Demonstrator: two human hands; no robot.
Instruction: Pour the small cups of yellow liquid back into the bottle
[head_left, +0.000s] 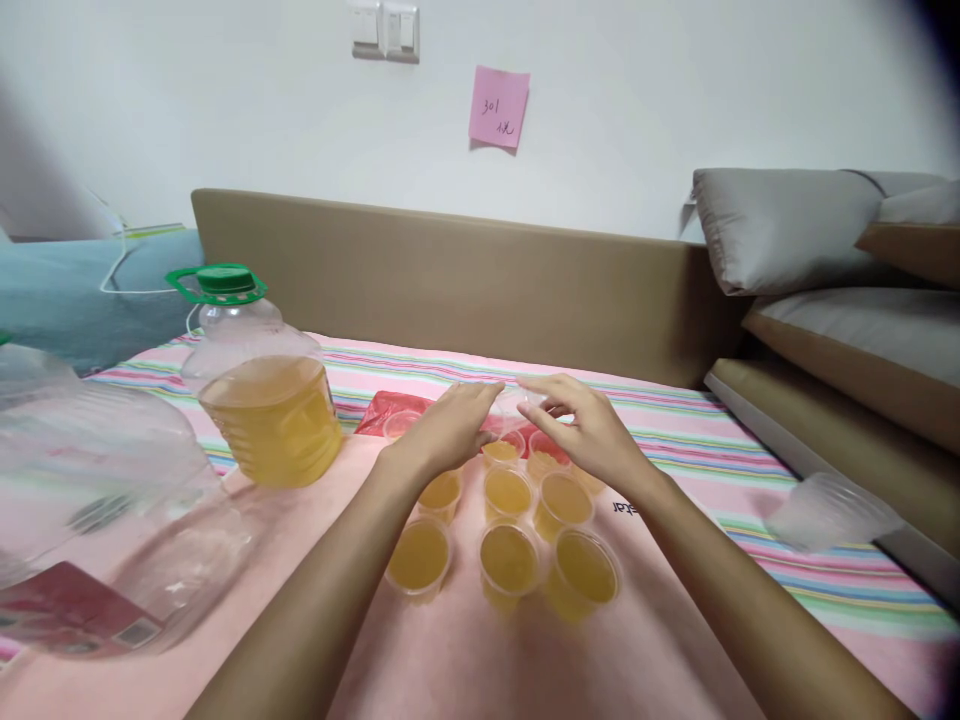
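Observation:
Between my two hands is a clear, thin plastic lid (511, 402), held over the far end of a group of cups. My left hand (454, 425) grips its left side, thumb low and fingers stretched along the far edge. On the other side, my right hand (581, 420) pinches it with thumb and curved fingers. Several clear plastic cups of yellow drink stand below in rows, among them a front-left cup (420, 557), a front-middle cup (508, 560) and a front-right cup (585, 568). My hands and wrists partly hide the farther cups.
A large green-capped jug (270, 420), part full of yellow drink, stands at left behind another clear jug (112, 480). Red plastic (386, 408) lies beyond the cups. Stacked clear cups (832, 512) rest on their side at right, near grey cushions (795, 230).

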